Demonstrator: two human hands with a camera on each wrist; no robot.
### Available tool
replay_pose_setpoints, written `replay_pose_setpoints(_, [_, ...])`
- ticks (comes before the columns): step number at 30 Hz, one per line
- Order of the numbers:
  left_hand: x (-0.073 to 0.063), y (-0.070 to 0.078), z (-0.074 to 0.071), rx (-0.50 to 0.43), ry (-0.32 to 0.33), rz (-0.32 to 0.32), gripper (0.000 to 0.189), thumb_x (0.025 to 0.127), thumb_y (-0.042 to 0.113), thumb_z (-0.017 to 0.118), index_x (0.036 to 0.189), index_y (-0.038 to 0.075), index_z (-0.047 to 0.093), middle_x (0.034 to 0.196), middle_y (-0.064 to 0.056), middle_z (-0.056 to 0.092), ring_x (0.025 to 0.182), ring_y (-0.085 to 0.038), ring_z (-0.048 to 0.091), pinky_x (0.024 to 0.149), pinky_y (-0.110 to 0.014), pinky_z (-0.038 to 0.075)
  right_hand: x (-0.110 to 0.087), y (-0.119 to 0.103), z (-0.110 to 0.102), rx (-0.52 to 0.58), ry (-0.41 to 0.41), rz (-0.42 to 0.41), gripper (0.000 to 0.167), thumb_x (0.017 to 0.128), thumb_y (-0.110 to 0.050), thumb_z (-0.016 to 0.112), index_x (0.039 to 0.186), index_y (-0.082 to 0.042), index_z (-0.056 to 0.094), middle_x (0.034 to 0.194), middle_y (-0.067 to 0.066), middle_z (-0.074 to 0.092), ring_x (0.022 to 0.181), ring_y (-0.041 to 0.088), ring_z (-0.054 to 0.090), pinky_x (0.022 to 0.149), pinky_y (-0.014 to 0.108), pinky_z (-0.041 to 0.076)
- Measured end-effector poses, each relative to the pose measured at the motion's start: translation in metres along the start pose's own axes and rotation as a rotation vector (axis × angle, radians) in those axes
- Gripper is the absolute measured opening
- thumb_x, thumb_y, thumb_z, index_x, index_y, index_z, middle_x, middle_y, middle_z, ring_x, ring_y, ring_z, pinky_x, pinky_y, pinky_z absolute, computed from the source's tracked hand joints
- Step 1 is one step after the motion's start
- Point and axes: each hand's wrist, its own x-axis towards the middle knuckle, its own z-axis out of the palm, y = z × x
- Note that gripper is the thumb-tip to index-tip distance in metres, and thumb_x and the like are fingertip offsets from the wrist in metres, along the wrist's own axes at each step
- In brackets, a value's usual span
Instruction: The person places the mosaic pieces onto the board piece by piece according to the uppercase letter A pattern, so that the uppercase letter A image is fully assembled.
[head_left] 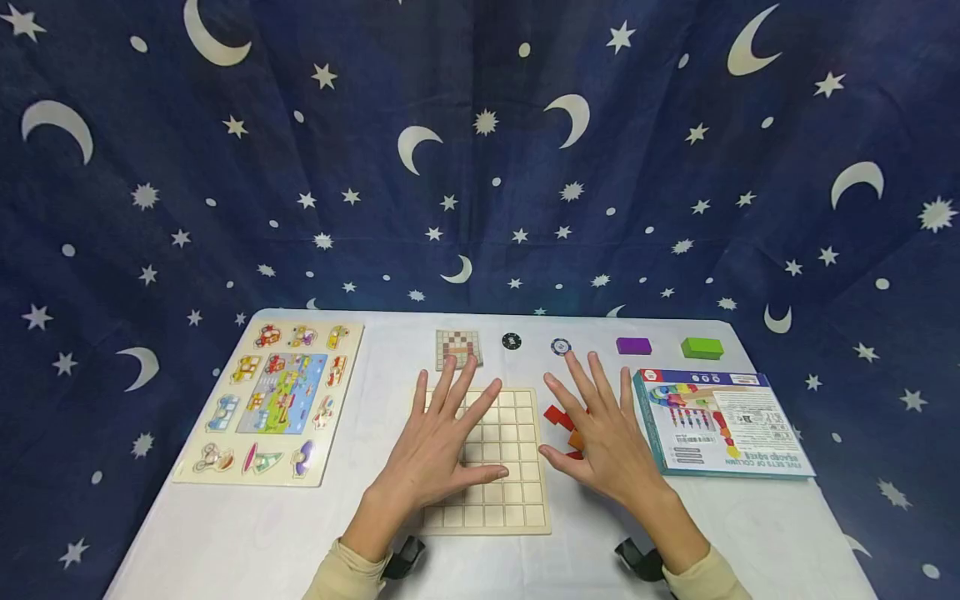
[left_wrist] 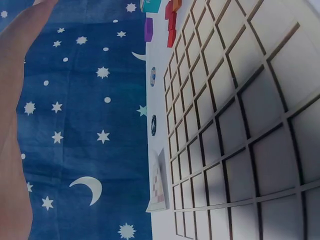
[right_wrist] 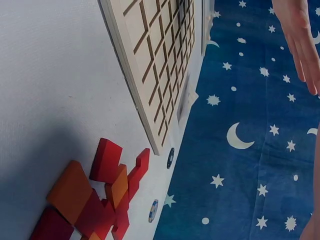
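My left hand (head_left: 438, 446) is spread above the wooden grid board (head_left: 510, 529), covering much of its left side in the head view. Its fingers are straight and hold nothing. To the right of the board, my right hand (head_left: 611, 442) is likewise spread, over a cluster of red and orange wooden blocks (head_left: 557, 415) that it partly hides. In the right wrist view these blocks (right_wrist: 70, 192) lie close together on the white cloth beside the board (right_wrist: 150, 107). The left wrist view shows the board's square cells (left_wrist: 225, 115) bare, shaded in part.
Behind the board lie a checkered pattern card (head_left: 457, 343), a black chip (head_left: 512, 341) and a blue-and-white chip (head_left: 560, 346). A purple block (head_left: 633, 346) and green block (head_left: 702, 348) sit farther right, behind a boxed game (head_left: 720, 425). A picture puzzle (head_left: 322, 454) lies at left.
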Motion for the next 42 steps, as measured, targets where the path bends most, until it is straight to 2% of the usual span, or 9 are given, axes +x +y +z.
replay_pose_setpoints(2, [-0.002, -0.001, 0.001, -0.023, -0.006, -0.001, 0.116, 0.08, 0.085, 0.07, 0.172, 0.034, 0.022, 0.184, -0.004, 0.0, 0.17, -0.037, 0.009, 0.132, -0.071, 0.018, -0.001, 0.001, 0.0, 0.025, -0.019, 0.019, 0.086, 0.1, -0.082, 0.027, 0.167, -0.029, 0.038, 0.178, 0.011, 0.026, 0.17, 0.032, 0.009, 0.133, 0.071, -0.005])
replay_pose_setpoints(4, [-0.005, -0.004, 0.003, -0.061, -0.027, -0.008, 0.115, 0.082, 0.083, 0.07, 0.172, 0.034, 0.019, 0.184, -0.003, -0.003, 0.17, -0.035, 0.005, 0.132, -0.07, 0.017, -0.002, 0.003, 0.001, 0.07, -0.036, 0.057, 0.079, 0.101, -0.074, 0.043, 0.165, -0.028, 0.04, 0.177, 0.011, 0.031, 0.168, 0.034, 0.016, 0.133, 0.072, 0.0])
replay_pose_setpoints(7, [-0.015, -0.013, 0.008, -0.154, -0.079, -0.042, 0.114, 0.086, 0.078, 0.07, 0.173, 0.035, 0.011, 0.183, -0.003, -0.004, 0.171, -0.033, 0.001, 0.134, -0.067, 0.013, -0.005, 0.01, 0.007, 0.153, -0.06, 0.149, 0.071, 0.096, -0.052, 0.07, 0.158, -0.023, 0.052, 0.168, 0.011, 0.045, 0.157, 0.036, 0.037, 0.13, 0.07, 0.019])
replay_pose_setpoints(10, [-0.029, -0.027, 0.014, -0.242, -0.131, -0.099, 0.111, 0.09, 0.073, 0.07, 0.173, 0.035, 0.007, 0.184, -0.004, -0.003, 0.171, -0.032, 0.001, 0.135, -0.065, 0.011, -0.008, 0.017, 0.018, 0.185, -0.096, 0.246, 0.059, 0.09, -0.033, 0.082, 0.144, -0.016, 0.066, 0.147, 0.012, 0.063, 0.139, 0.035, 0.055, 0.118, 0.062, 0.038])
replay_pose_setpoints(14, [-0.05, -0.047, 0.028, -0.309, -0.151, -0.159, 0.103, 0.095, 0.064, 0.07, 0.173, 0.03, 0.013, 0.183, -0.009, 0.007, 0.169, -0.038, 0.01, 0.134, -0.067, 0.014, -0.008, 0.023, 0.036, 0.135, -0.205, 0.325, 0.046, 0.092, -0.034, 0.082, 0.132, -0.012, 0.074, 0.127, 0.011, 0.073, 0.124, 0.032, 0.063, 0.107, 0.054, 0.048])
replay_pose_setpoints(19, [-0.068, -0.063, 0.046, -0.339, -0.193, -0.222, 0.093, 0.099, 0.057, 0.067, 0.173, 0.024, 0.021, 0.181, -0.013, 0.015, 0.168, -0.042, 0.014, 0.132, -0.07, 0.016, -0.005, 0.025, 0.05, 0.059, -0.289, 0.32, 0.045, 0.094, -0.039, 0.081, 0.128, -0.009, 0.077, 0.118, 0.011, 0.075, 0.113, 0.031, 0.065, 0.097, 0.05, 0.05])
replay_pose_setpoints(25, [-0.083, -0.074, 0.044, -0.339, -0.25, -0.231, 0.078, 0.107, 0.046, 0.059, 0.171, 0.017, 0.025, 0.181, -0.01, 0.016, 0.168, -0.039, 0.014, 0.134, -0.067, 0.012, -0.004, 0.025, 0.058, -0.025, -0.295, 0.305, 0.044, 0.091, -0.039, 0.084, 0.121, -0.007, 0.079, 0.111, 0.012, 0.075, 0.104, 0.03, 0.065, 0.088, 0.045, 0.049])
replay_pose_setpoints(33, [-0.09, -0.082, 0.038, -0.315, -0.321, -0.227, 0.07, 0.111, 0.036, 0.055, 0.17, 0.011, 0.026, 0.18, -0.004, 0.022, 0.168, -0.038, 0.016, 0.134, -0.067, 0.01, -0.003, 0.025, 0.064, -0.023, -0.281, 0.304, 0.039, 0.091, -0.035, 0.085, 0.118, -0.008, 0.081, 0.107, 0.01, 0.075, 0.1, 0.029, 0.064, 0.084, 0.043, 0.047])
replay_pose_setpoints(42, [-0.092, -0.082, 0.038, -0.33, -0.233, -0.198, 0.069, 0.108, 0.037, 0.06, 0.167, 0.009, 0.036, 0.176, -0.009, 0.034, 0.164, -0.042, 0.027, 0.13, -0.069, 0.018, -0.001, 0.026, 0.066, 0.024, -0.255, 0.343, 0.03, 0.09, -0.029, 0.083, 0.113, -0.01, 0.081, 0.105, 0.009, 0.076, 0.095, 0.026, 0.062, 0.082, 0.039, 0.045])
